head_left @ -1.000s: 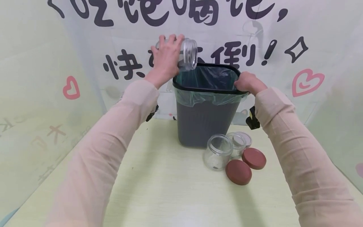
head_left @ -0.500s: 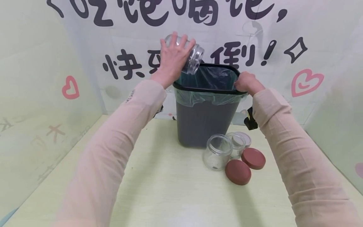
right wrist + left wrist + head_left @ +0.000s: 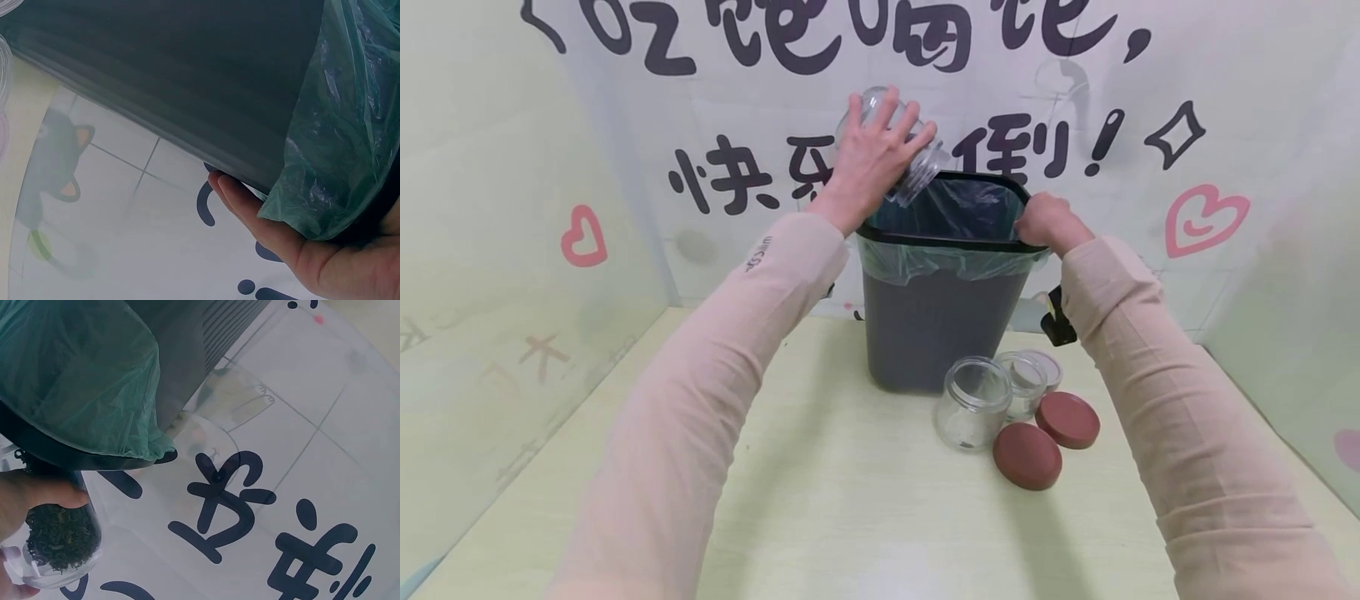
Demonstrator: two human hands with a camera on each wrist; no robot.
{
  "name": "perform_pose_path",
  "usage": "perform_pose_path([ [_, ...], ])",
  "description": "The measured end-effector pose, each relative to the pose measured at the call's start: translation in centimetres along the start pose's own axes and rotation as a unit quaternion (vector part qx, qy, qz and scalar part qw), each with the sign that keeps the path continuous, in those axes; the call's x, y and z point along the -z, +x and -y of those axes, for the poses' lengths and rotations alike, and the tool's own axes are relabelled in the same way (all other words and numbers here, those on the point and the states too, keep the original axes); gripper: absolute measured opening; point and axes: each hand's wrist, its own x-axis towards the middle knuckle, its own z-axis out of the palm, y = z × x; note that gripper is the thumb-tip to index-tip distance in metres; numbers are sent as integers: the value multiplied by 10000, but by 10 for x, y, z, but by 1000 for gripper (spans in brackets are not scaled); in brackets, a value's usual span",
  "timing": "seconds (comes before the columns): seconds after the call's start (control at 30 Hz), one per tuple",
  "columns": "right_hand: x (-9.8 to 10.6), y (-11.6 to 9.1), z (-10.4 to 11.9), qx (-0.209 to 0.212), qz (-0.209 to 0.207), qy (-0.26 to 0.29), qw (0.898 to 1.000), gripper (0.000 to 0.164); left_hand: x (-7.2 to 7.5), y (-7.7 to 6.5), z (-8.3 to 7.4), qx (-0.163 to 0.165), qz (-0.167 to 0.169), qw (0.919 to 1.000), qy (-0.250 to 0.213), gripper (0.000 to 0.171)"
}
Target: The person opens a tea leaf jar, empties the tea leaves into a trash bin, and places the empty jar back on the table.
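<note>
My left hand [image 3: 874,162] grips a clear glass jar [image 3: 927,169] over the left side of the trash bin [image 3: 936,325]. The jar is tilted, its mouth pointing down and right at the bin's opening. Dark leafy bits like dried tea [image 3: 62,537] show inside the jar in the left wrist view. My right hand [image 3: 1048,222] holds the bin's black rim [image 3: 958,243] at the right corner, over the green liner bag [image 3: 325,162]. In the right wrist view its fingers lie along the bin's outside.
A wide open glass jar [image 3: 973,408] and a smaller jar [image 3: 1024,385] stand before the bin. Two red-brown lids [image 3: 1027,457] and a pale lid [image 3: 1052,371] lie beside them. Behind the bin hangs a printed white sheet [image 3: 737,108].
The left hand has moved right and tipped the jar further, from nearly level to mouth-down over the bin. The right hand keeps its hold on the rim.
</note>
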Motion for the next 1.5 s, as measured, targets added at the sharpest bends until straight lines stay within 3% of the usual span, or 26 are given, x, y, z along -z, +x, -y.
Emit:
perform_pose_path([
  [0.17,0,-2,2,-32,7,4,10000,30,0,3,-1,-174,-180,9996,116,65],
  [0.57,0,0,0,-98,-18,49,9999,32,5,10,-3,-691,-221,9955,610,59],
  [0.7,-2,9,-4,-105,55,-80,9999,33,5,12,-4,-869,-284,9928,776,56],
  [0.8,-12,40,-22,-33,-43,-221,9997,32,6,14,-5,-1025,-205,9899,954,58],
  [1.03,-62,189,-108,102,-308,-698,9970,38,12,16,-7,-1364,165,9788,1520,68],
  [1.1,-69,214,-122,160,-368,-812,9959,39,12,17,-7,-1452,201,9760,1614,69],
  [1.33,-88,279,-159,228,-331,-886,9953,39,15,19,-7,-1845,268,9632,1937,69],
  [1.5,-92,294,-167,223,-313,-878,9954,40,15,20,-8,-2165,111,9464,2394,73],
])
